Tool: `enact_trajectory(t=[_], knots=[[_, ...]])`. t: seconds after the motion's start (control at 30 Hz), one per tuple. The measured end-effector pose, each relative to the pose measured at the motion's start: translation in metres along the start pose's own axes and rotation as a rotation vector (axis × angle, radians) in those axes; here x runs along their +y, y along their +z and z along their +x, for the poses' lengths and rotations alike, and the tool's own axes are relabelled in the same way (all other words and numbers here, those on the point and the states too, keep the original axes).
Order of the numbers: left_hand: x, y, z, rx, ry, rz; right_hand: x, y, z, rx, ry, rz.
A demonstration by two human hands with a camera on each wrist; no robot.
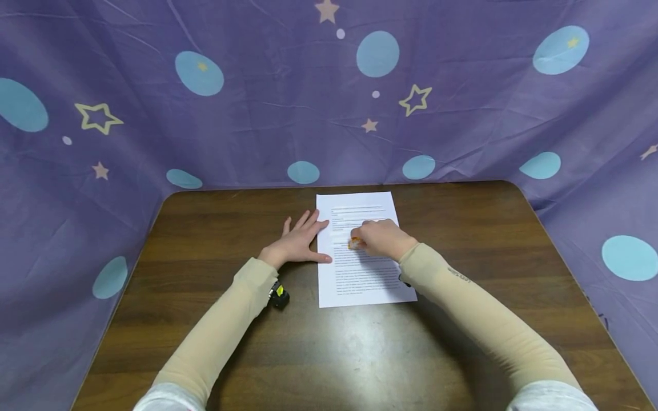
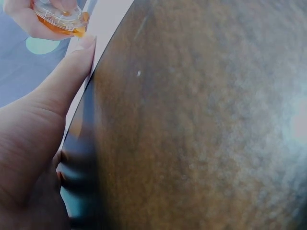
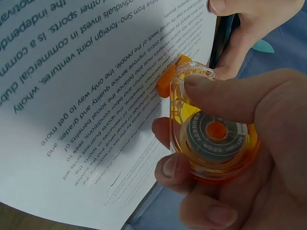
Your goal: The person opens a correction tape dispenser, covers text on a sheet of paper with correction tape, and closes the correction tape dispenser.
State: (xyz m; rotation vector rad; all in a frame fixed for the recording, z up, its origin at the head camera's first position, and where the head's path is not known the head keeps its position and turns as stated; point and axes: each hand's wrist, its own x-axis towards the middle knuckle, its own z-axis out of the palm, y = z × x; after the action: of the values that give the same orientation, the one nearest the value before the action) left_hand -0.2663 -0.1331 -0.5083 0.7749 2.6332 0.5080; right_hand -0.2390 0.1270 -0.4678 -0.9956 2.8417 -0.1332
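A sheet of printed paper (image 1: 360, 285) lies on the wooden table. My right hand (image 1: 384, 237) grips a clear orange correction tape (image 3: 211, 129) over the middle of the sheet. In the right wrist view the thumb presses its near side, the other fingers curl behind it, and its orange tip (image 3: 167, 81) is right at the printed lines. My left hand (image 1: 295, 242) rests with spread, straight fingers along the sheet's left edge, thumb and fingertips on the paper. The left wrist view shows that thumb (image 2: 79, 62) close to the correction tape.
The brown table (image 1: 231, 354) has rounded far corners. A purple curtain (image 1: 257, 85) with stars and blue dots hangs behind it and along both sides. A small black camera (image 1: 279, 295) is strapped at my left wrist.
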Motion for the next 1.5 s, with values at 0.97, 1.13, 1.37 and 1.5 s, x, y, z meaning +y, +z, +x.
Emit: enact_trajectory(t=[0.97, 1.13, 1.37, 1.5], knots=[[-0.001, 0.004, 0.000, 0.001, 0.003, -0.011, 0.031, -0.005, -0.033, -0.017, 0.070, 0.031], [-0.001, 0.003, 0.000, -0.006, -0.002, -0.001, 0.039, -0.003, -0.039, -0.013, 0.083, 0.032], [-0.003, 0.003, 0.002, -0.009, -0.005, 0.002, 0.048, -0.004, -0.048, -0.028, 0.112, 0.027], [-0.003, 0.002, 0.001, -0.010, -0.007, 0.001, 0.053, -0.006, -0.052, -0.041, 0.141, 0.026]])
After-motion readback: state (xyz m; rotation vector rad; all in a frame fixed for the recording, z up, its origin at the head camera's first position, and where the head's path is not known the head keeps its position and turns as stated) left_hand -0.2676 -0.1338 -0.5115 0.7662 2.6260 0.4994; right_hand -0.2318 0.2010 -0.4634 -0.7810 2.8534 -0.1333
